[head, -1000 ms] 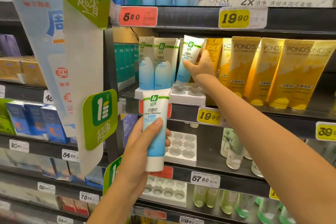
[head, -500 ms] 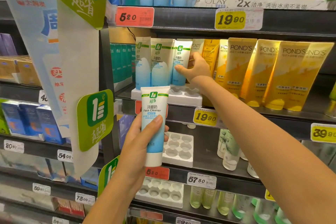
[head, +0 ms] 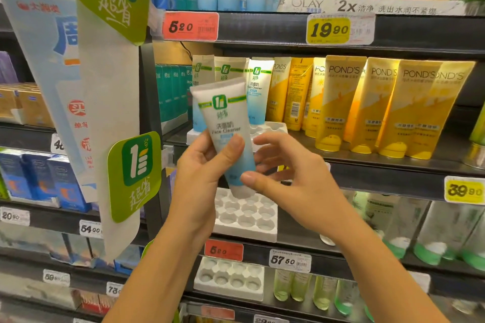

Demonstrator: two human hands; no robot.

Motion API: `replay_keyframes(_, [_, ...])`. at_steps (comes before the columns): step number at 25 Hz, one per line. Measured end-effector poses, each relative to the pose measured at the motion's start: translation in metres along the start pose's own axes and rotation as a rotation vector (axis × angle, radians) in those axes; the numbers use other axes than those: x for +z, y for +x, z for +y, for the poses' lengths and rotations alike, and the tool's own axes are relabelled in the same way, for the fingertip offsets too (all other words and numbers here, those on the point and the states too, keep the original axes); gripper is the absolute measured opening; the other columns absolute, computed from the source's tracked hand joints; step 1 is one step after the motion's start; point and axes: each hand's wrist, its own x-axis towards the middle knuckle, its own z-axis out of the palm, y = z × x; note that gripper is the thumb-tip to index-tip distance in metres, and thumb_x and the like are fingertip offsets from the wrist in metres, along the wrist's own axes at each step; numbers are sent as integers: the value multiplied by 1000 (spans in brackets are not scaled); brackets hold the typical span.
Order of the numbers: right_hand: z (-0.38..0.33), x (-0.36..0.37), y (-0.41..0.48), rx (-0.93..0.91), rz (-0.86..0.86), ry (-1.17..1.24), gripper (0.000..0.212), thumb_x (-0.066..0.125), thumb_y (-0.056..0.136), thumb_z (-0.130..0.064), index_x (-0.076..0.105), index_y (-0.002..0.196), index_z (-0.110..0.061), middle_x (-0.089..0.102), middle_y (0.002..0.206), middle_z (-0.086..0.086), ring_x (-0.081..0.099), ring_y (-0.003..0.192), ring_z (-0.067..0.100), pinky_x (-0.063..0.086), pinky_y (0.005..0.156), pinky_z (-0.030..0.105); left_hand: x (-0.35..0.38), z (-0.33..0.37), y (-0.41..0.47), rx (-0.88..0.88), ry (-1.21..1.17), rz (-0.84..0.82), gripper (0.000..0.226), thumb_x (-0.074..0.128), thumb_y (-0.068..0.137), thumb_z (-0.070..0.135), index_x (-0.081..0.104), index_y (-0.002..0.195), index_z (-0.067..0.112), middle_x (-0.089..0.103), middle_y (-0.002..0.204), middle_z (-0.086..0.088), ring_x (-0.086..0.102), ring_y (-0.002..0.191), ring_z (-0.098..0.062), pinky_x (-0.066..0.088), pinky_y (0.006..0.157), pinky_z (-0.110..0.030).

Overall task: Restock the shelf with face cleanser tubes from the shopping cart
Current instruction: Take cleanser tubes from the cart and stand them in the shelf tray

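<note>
Shelf tray (Pond's tubes beside) behind cleanser tube; left hand grips it.

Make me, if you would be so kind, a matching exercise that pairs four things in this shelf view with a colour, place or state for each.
Things:
1. tilted face cleanser tube
2. Pond's tubes
3. upper 5.20 price tag
4. white tray just below the tilted tube

Descriptions:
A. visible wells empty
B. red
C. gripped by the left hand
D. yellow

Pairs: 1-C, 2-D, 3-B, 4-A
</note>
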Motion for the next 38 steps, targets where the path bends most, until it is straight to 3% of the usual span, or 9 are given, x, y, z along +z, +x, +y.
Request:
replay_keyframes(3, [2, 2, 7, 2, 3, 9, 45, 76, 77, -24, 56, 117, -23, 67, 100, -8, 64, 87, 6, 55, 75, 26, 12, 1, 11, 1, 26, -115, 48, 68, 73, 36, 63, 117, 17, 70, 113, -2, 65, 108, -19, 55, 87, -35])
replay_keyframes(6, [9, -5, 18, 37, 105, 61, 41, 77, 76, -19, 54, 111, -22, 65, 105, -7, 63, 91, 8, 56, 75, 25, 4, -2, 21, 109, 120, 28, 29, 59, 85, 39, 66, 110, 27, 69, 112, 6, 64, 105, -9, 55, 81, -22])
replay_keyframes(10, [17, -21, 46, 98, 288, 114, 46, 77, 75, -18, 47, 109, -26, 61, 109, -9, 62, 98, 10, 55, 78, 23, -31, -14, 38, 192, 693, 389, 40, 55, 93, 27, 51, 132, 19, 54, 132, 0, 52, 117, -10, 47, 86, -16])
replay_keyframes(16, [32, -15, 95, 50, 263, -117, 56, 76, 77, -14, 47, 124, -9, 60, 123, 4, 60, 104, 15, 49, 71, 8, -30, -31, 48, 162, 1305, 388, 72, 55, 86, 54, 33, 142, 16, 43, 143, -6, 38, 132, -24, 31, 108, -43])
replay_keyframes(22, [49, -4, 117, 159, 169, -75, 54, 70, 83, -14, 42, 129, -13, 59, 127, 6, 60, 110, 23, 54, 87, 32, -33, -24, 54, 143, 1352, 376, 75, 54, 81, 62, 38, 139, 17, 53, 134, -5, 48, 123, -25, 41, 100, -44])
replay_keyframes(26, [56, -5, 121, 190, 109, -116, 48, 69, 84, -20, 45, 126, -18, 62, 120, 3, 63, 97, 19, 53, 70, 21, -31, -28, 54, 140, 1275, 391, 75, 57, 82, 58, 35, 141, 18, 48, 138, -5, 41, 128, -25, 32, 105, -42])
replay_keyframes(30, [58, 1, 124, 200, 155, -104, 39, 72, 81, -25, 53, 115, -19, 65, 111, 3, 63, 93, 19, 56, 77, 29, -32, -32, 55, 160, 1223, 406, 74, 60, 82, 54, 35, 141, 17, 46, 140, -5, 39, 129, -25, 29, 107, -41])
replay_keyframes(33, [59, 0, 124, 223, 164, -71, 42, 73, 80, -24, 55, 118, -18, 64, 115, 1, 62, 94, 16, 52, 70, 18, -30, -34, 54, 176, 1198, 418, 76, 60, 83, 53, 30, 143, 19, 43, 143, -4, 35, 132, -24, 26, 109, -40])
replay_keyframes(38, [52, -6, 132, 270, 88, -94, 49, 74, 78, -19, 55, 123, -16, 61, 125, 1, 60, 107, 19, 52, 88, 28, -31, -34, 55, 194, 1193, 416, 72, 60, 83, 51, 33, 142, 20, 45, 140, -3, 35, 130, -23, 25, 107, -39])
